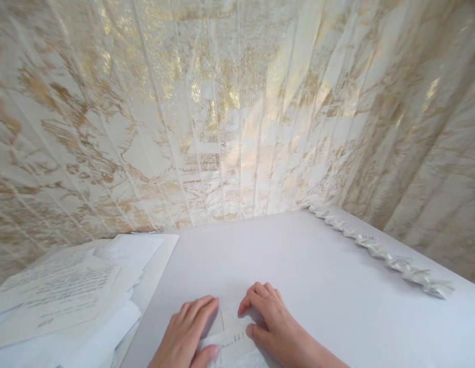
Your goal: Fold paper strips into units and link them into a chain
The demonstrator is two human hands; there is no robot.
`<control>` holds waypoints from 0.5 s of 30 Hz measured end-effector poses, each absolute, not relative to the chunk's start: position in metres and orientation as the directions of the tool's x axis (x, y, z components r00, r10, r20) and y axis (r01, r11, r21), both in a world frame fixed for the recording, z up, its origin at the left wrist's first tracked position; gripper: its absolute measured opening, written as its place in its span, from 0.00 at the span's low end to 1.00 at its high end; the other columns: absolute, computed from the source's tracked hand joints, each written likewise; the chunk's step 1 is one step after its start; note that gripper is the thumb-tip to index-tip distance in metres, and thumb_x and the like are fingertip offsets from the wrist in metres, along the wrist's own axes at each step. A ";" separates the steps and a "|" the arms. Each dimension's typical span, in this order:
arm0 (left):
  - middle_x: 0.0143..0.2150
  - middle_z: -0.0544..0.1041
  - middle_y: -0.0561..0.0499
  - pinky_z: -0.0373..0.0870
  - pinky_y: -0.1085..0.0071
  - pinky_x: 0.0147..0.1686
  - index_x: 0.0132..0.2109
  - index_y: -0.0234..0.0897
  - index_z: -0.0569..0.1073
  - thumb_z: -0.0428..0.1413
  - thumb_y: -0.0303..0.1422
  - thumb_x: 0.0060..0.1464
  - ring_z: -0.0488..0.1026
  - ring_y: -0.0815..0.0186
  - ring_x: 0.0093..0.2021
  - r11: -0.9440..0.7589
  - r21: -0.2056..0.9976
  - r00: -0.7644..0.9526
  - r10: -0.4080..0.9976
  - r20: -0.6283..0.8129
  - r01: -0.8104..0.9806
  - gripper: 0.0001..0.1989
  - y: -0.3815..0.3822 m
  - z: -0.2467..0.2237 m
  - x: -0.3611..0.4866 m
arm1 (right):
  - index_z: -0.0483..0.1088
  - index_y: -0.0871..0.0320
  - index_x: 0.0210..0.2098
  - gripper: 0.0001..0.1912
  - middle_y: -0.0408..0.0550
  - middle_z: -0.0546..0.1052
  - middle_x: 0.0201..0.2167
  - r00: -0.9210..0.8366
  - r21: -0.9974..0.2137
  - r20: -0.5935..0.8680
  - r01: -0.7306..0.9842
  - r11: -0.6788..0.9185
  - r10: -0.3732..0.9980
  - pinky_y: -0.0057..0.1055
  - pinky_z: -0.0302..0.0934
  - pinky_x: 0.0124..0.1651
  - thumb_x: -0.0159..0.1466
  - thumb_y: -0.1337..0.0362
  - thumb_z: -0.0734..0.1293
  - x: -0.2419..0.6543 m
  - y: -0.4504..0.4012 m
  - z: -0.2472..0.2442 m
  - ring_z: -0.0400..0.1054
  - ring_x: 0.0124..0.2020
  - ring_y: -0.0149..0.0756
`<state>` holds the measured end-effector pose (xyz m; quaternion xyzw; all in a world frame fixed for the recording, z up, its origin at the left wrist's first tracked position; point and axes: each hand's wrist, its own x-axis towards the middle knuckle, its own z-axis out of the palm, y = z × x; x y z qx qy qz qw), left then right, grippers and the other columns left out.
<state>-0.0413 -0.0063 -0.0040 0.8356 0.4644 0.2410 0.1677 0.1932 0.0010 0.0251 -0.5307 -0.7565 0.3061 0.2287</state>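
Note:
A folded white paper (235, 340) with printed marks lies on the white table (260, 250) at the bottom centre. On its left side rests my left hand (189, 329), fingers stretched forward and thumb on the paper's near part. My right hand (270, 319) is at the paper's right edge, its fingers curved and its thumb apart from them, the thumb tip touching the paper. Neither hand is closed round the sheet.
Loose printed sheets (69, 291) are piled at the left. Along the table's right edge runs a row of several small folded paper pieces (375, 248). A gold-patterned curtain (222, 117) hangs behind the table and at its right.

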 end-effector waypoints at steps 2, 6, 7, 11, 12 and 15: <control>0.59 0.71 0.50 0.60 0.62 0.57 0.59 0.47 0.67 0.55 0.26 0.50 0.65 0.57 0.57 -0.488 0.512 0.491 0.860 0.140 0.707 0.28 -0.003 0.007 -0.027 | 0.70 0.55 0.37 0.20 0.45 0.72 0.41 -0.361 -0.702 0.044 0.652 0.286 0.932 0.39 0.53 0.52 0.48 0.79 0.61 0.194 0.004 0.022 0.62 0.46 0.41; 0.47 0.73 0.49 0.60 0.58 0.53 0.45 0.41 0.74 0.56 0.23 0.38 0.66 0.54 0.51 -0.337 0.505 0.424 0.904 -0.064 0.795 0.23 0.001 0.033 -0.005 | 0.69 0.55 0.40 0.20 0.45 0.72 0.40 -0.408 -0.704 0.119 0.608 0.367 0.905 0.38 0.56 0.50 0.48 0.78 0.63 0.198 0.008 0.010 0.63 0.45 0.42; 0.45 0.73 0.50 0.59 0.57 0.53 0.42 0.40 0.74 0.56 0.22 0.37 0.65 0.54 0.51 -0.301 0.534 0.405 0.910 -0.086 0.790 0.20 0.002 0.038 -0.004 | 0.69 0.55 0.40 0.20 0.45 0.72 0.41 -0.411 -0.722 0.145 0.578 0.380 0.900 0.38 0.56 0.50 0.49 0.77 0.65 0.200 0.008 0.006 0.63 0.45 0.42; 0.36 0.71 0.53 0.62 0.64 0.45 0.34 0.38 0.70 0.56 0.30 0.48 0.68 0.60 0.41 -0.188 0.723 0.360 0.929 -0.090 0.665 0.04 0.000 0.046 -0.003 | 0.68 0.54 0.43 0.19 0.45 0.72 0.39 -0.384 -0.875 0.213 0.335 0.350 0.899 0.36 0.59 0.47 0.53 0.66 0.71 0.201 0.011 -0.011 0.65 0.41 0.40; 0.34 0.71 0.54 0.62 0.67 0.41 0.34 0.38 0.69 0.55 0.35 0.52 0.68 0.62 0.39 -0.155 0.817 0.358 0.931 -0.067 0.556 0.05 -0.002 0.045 -0.002 | 0.68 0.55 0.43 0.18 0.45 0.72 0.37 -0.391 -0.911 0.210 0.254 0.324 0.896 0.35 0.60 0.43 0.54 0.60 0.72 0.199 0.011 -0.015 0.65 0.38 0.39; 0.33 0.68 0.55 0.62 0.70 0.37 0.36 0.38 0.68 0.56 0.47 0.55 0.66 0.65 0.36 -0.066 0.997 0.345 0.937 0.051 0.032 0.16 -0.007 0.041 0.003 | 0.68 0.56 0.37 0.18 0.44 0.70 0.31 -0.404 -0.945 0.248 0.101 0.312 0.881 0.33 0.60 0.37 0.57 0.50 0.71 0.189 0.008 -0.022 0.63 0.32 0.37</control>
